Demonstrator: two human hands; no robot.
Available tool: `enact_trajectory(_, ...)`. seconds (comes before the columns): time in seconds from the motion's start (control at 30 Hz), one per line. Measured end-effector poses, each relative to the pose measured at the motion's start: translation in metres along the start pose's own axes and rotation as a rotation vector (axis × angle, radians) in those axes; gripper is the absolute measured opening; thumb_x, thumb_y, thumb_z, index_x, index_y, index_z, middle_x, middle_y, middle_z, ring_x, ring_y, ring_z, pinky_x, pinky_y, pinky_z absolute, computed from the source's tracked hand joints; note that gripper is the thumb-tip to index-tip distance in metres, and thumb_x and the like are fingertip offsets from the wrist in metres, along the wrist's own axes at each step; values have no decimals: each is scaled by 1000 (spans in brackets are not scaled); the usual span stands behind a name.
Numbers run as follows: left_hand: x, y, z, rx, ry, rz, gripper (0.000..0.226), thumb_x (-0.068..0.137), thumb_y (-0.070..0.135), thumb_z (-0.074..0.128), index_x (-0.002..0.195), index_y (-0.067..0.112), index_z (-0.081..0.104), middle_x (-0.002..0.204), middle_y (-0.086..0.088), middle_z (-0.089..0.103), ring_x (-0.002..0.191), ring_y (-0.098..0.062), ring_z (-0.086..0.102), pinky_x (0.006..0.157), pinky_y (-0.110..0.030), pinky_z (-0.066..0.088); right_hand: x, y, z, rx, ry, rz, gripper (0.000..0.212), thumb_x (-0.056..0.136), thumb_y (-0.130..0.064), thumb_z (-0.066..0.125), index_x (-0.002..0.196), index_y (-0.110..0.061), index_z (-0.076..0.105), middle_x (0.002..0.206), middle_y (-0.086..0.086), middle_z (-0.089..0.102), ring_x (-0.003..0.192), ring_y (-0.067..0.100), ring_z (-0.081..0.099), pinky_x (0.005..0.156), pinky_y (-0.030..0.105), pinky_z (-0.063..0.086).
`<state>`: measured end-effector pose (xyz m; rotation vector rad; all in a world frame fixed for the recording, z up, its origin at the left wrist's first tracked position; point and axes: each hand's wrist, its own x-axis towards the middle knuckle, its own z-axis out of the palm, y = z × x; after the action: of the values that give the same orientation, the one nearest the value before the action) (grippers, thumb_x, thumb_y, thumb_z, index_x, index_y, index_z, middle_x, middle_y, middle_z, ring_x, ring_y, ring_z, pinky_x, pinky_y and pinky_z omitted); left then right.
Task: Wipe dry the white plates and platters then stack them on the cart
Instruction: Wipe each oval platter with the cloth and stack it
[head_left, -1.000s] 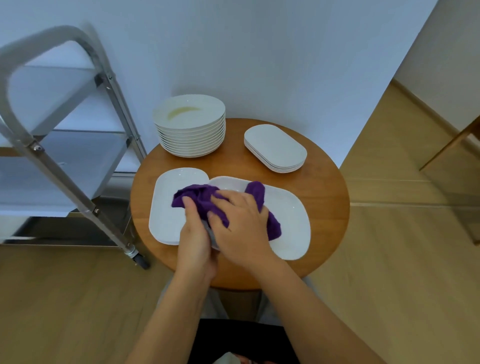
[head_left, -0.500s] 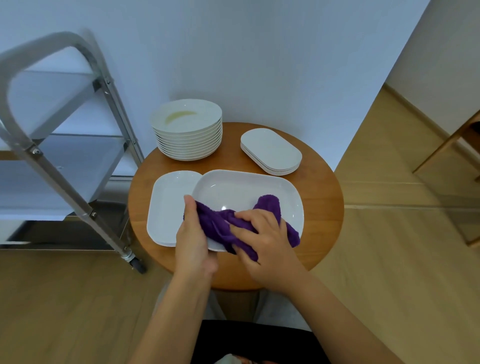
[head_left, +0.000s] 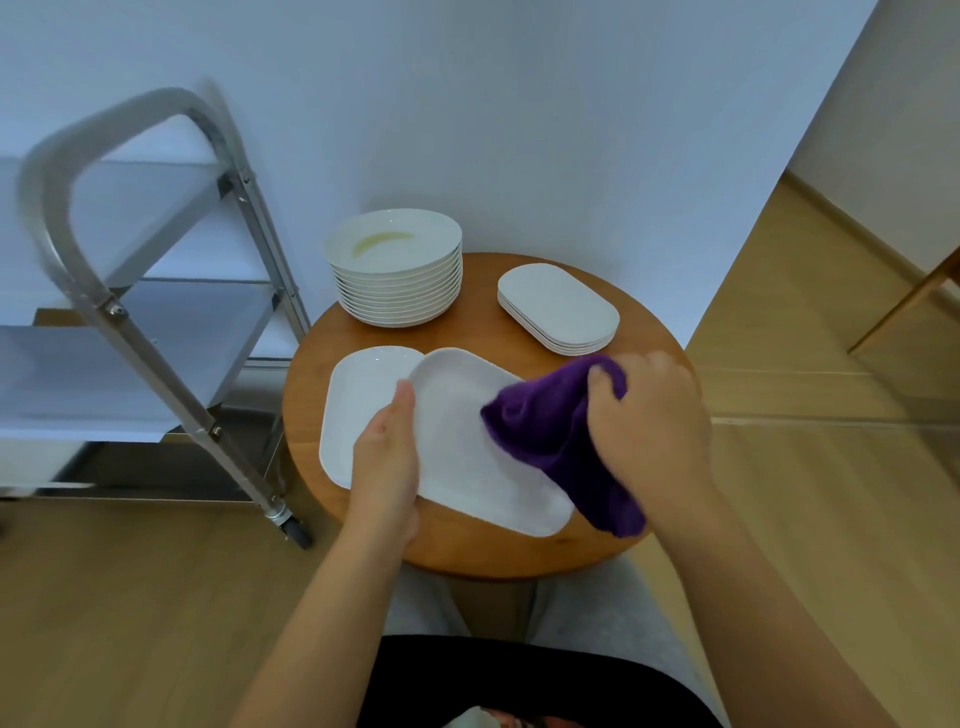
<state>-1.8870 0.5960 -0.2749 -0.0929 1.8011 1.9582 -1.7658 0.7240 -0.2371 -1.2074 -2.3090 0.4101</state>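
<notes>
My left hand (head_left: 387, 457) grips the left edge of a white rectangular platter (head_left: 462, 447), thumb on top, holding it tilted above the round wooden table (head_left: 649, 358). My right hand (head_left: 649, 415) grips a purple cloth (head_left: 556, 431) that lies against the platter's right part. Another white platter (head_left: 358, 395) lies flat on the table under the held one. A stack of round white plates (head_left: 397, 270) stands at the table's back left, and a small stack of oval platters (head_left: 558, 309) at the back right. The metal cart (head_left: 130, 322) stands to the left.
The cart's shelves (head_left: 171, 332) sit just left of the table, its slanted frame and a caster (head_left: 291, 525) near the table's edge. A white wall rises behind the table. Wooden floor spreads around, with a wooden furniture leg (head_left: 904, 301) at far right.
My right hand has swept the purple cloth from the platter's near left to its right end. The platter has tipped up and turned in my left hand.
</notes>
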Motion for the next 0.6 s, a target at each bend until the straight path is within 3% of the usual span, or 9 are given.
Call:
enact_trajectory(0.07, -5, 0, 3, 101, -36, 57, 26, 87, 61, 42, 77, 38, 49, 83, 8, 59, 80, -16, 57, 57, -27, 44, 16, -10, -12, 377, -100, 187, 30, 97, -24, 41, 68, -17, 49, 68, -2, 49, 66, 13, 46, 57, 23, 34)
enact_trajectory(0.2, -9, 1, 9, 171, -127, 18, 26, 88, 61, 39, 84, 36, 49, 92, 6, 57, 84, -17, 56, 67, -28, 45, 22, -34, -22, 951, -57, 418, 23, 94, -26, 49, 81, -10, 59, 71, 2, 54, 61, 8, 55, 54, 19, 44)
enact_trajectory(0.27, -13, 3, 13, 189, -166, 17, 34, 89, 62, 36, 94, 33, 54, 92, 4, 61, 85, -16, 58, 73, -29, 45, 12, -48, -20, 900, -115, 256, 28, 93, -33, 51, 81, -9, 60, 66, 1, 56, 54, 3, 55, 49, 14, 44)
enact_trajectory(0.33, -18, 7, 15, 232, -230, 112, 49, 87, 66, 29, 87, 33, 65, 81, 9, 70, 80, -11, 65, 68, -22, 49, 0, -53, -7, 752, -342, -21, 31, 90, -44, 53, 87, -15, 64, 83, 6, 59, 76, 15, 57, 72, 32, 51)
enact_trajectory(0.4, -25, 14, 11, 284, -312, 223, 54, 75, 74, 24, 75, 39, 65, 66, 20, 69, 69, 2, 66, 53, -12, 49, -5, -45, 7, 460, -555, -221, 41, 90, -52, 49, 122, -27, 59, 117, 2, 44, 112, 15, 41, 103, 38, 36)
enact_trajectory(0.43, -27, 17, 7, 300, -358, 255, 54, 68, 77, 25, 74, 40, 64, 66, 24, 68, 68, 6, 64, 51, -9, 48, -2, -37, 10, 313, -558, -297, 50, 90, -55, 47, 135, -33, 48, 130, -3, 34, 124, 15, 28, 111, 37, 22)
enact_trajectory(0.5, -28, 22, -1, 338, -465, 299, 54, 60, 78, 31, 71, 41, 68, 69, 22, 68, 70, 5, 65, 54, -9, 49, 6, -30, 5, 188, -529, -435, 61, 83, -63, 47, 141, -45, 34, 146, -11, 20, 134, 10, 14, 112, 37, 12)
enact_trajectory(0.57, -27, 26, -7, 380, -552, 339, 54, 59, 76, 41, 73, 32, 69, 71, 13, 70, 70, -2, 66, 58, -11, 51, 15, -27, -2, 295, -660, -475, 66, 77, -64, 58, 137, -51, 33, 139, -22, 35, 123, -3, 35, 104, 27, 34)
enact_trajectory(0.6, -27, 28, -9, 395, -579, 364, 54, 58, 74, 47, 77, 28, 69, 72, 8, 71, 72, -6, 67, 60, -14, 52, 19, -28, -5, 380, -766, -447, 59, 76, -59, 65, 129, -52, 40, 124, -32, 48, 108, -8, 49, 89, 18, 44)
